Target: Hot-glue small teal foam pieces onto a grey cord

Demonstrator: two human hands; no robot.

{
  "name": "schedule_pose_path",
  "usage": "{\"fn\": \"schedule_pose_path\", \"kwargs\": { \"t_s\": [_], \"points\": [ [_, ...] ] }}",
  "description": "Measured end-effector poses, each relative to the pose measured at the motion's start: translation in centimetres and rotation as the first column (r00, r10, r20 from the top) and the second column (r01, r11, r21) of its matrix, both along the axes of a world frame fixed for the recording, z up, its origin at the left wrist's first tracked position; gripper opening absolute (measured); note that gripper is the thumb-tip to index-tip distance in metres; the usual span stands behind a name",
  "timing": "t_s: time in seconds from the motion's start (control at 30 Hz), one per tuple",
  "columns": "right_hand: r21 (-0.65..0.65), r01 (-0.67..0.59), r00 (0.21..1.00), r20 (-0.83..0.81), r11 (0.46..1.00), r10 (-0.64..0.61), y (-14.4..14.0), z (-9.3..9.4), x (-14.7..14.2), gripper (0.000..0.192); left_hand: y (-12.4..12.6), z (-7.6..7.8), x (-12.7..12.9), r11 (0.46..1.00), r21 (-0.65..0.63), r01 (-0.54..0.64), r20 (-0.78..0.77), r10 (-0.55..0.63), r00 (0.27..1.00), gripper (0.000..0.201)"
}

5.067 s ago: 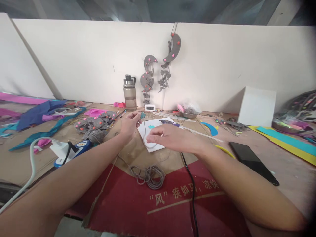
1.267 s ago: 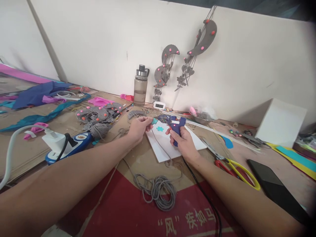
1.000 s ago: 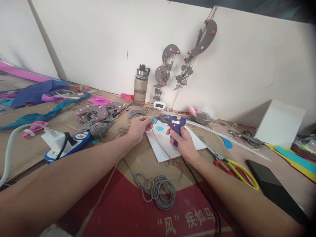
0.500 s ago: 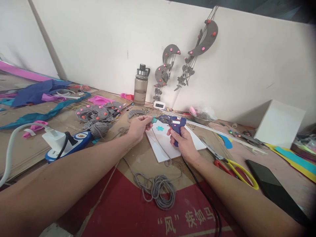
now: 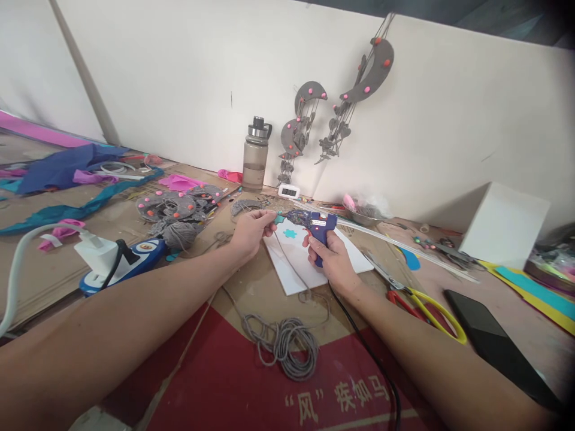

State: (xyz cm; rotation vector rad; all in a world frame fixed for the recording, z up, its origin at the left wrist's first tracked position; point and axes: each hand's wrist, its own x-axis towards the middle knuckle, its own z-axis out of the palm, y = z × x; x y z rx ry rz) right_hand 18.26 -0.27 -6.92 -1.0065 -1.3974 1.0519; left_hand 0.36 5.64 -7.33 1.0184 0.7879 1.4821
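The right hand (image 5: 331,258) grips the glue gun (image 5: 317,226), its tip at the teal shape (image 5: 279,219) pinched in the left hand (image 5: 251,230), so gluing seems underway and calls for steady pressure.

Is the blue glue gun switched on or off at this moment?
On: a small red light glows on the glue gun, gripped by the right hand, its black cord trailing toward the camera.

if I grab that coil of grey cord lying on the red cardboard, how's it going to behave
The grey cord would probably go floppy: it lies in loose, uneven loops. It looks thin, so likely light. One strand runs on toward the white board, so lifting it may drag or tangle that end.
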Motion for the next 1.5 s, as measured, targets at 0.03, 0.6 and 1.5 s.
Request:
{"fn": "schedule_pose_path", "kwargs": {
  "t_s": [0.03,0.6,1.5],
  "points": [
    [0.004,0.001,1.000,-0.003,1.000,-0.001,0.00,-0.01,0.00,0.028,0.00,0.02,-0.03,1.000,0.000,0.001,0.004,-0.001,1.000,0.018],
    [0.012,-0.017,1.000,-0.013,1.000,0.017,0.11,-0.19,0.10,0.026,0.04,0.08,-0.07,0.999,-0.042,0.028,0.040,-0.027,0.999,0.018],
    [0.013,-0.024,0.998,-0.052,1.000,0.025,-0.23,-0.08,-0.18,0.026,-0.31,0.51,-0.07,0.998,-0.067,0.021,0.047,-0.018,0.999,0.017]
  ]
}}
